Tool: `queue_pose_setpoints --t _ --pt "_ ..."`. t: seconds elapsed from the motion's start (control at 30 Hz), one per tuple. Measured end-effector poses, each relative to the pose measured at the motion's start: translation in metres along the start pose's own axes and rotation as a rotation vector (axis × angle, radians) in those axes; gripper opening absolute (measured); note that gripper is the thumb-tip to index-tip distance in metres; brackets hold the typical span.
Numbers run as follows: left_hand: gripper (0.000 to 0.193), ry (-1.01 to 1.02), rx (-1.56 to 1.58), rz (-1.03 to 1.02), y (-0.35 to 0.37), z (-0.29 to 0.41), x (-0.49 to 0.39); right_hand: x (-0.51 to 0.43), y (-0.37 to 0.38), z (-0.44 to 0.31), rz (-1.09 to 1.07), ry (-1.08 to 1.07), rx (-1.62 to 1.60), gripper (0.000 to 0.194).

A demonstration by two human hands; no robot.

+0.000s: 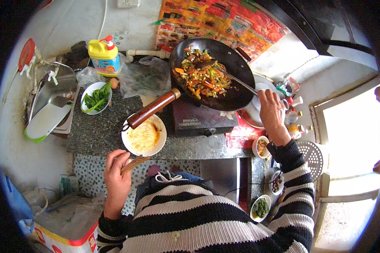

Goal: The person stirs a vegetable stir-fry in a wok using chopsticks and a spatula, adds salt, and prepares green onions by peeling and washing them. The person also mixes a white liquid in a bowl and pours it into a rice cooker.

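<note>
My right hand (272,111) grips the handle of a metal spatula (240,83), whose blade lies among stir-fried vegetables (205,76). These sit in a black wok (237,101) on a single-burner gas stove (202,118). The wok's wooden handle (153,108) points toward the front left. Beneath the handle's end stands a white bowl (163,139) holding a pale yellowish mixture (142,136). My left hand (118,180) pinches a pair of wooden chopsticks (135,163) just in front of that bowl, with their tips near its rim.
At the left, a bowl of leafy greens (96,98) and an egg (114,83) stand near a yellow pump bottle (104,60). A cutting board (47,120) leans in the metal sink (55,85). Small food bowls (260,208) and seasoning bottles (292,117) line the right side.
</note>
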State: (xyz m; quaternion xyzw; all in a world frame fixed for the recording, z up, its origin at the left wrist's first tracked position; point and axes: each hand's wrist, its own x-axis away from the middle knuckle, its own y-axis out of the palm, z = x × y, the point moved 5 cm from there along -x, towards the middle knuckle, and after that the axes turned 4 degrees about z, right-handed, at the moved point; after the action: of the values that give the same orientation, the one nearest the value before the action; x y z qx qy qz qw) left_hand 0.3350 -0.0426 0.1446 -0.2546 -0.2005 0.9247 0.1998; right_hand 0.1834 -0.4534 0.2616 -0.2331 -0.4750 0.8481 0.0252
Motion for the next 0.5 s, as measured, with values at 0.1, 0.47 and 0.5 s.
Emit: queue_pose_setpoints --t 0.1,0.47,0.5 --pt "0.023 0.057 -0.047 0.011 -0.001 0.004 -0.005 -0.020 0.011 0.003 -0.028 0.126 -0.035 0.021" --pt "0.023 0.003 0.000 0.011 0.001 0.003 -0.003 -0.006 0.012 0.021 -0.229 -0.034 0.147 0.030" --pt "0.023 -0.001 -0.011 0.008 0.001 0.002 -0.003 -0.003 0.006 0.026 -0.195 0.026 0.138 0.034"
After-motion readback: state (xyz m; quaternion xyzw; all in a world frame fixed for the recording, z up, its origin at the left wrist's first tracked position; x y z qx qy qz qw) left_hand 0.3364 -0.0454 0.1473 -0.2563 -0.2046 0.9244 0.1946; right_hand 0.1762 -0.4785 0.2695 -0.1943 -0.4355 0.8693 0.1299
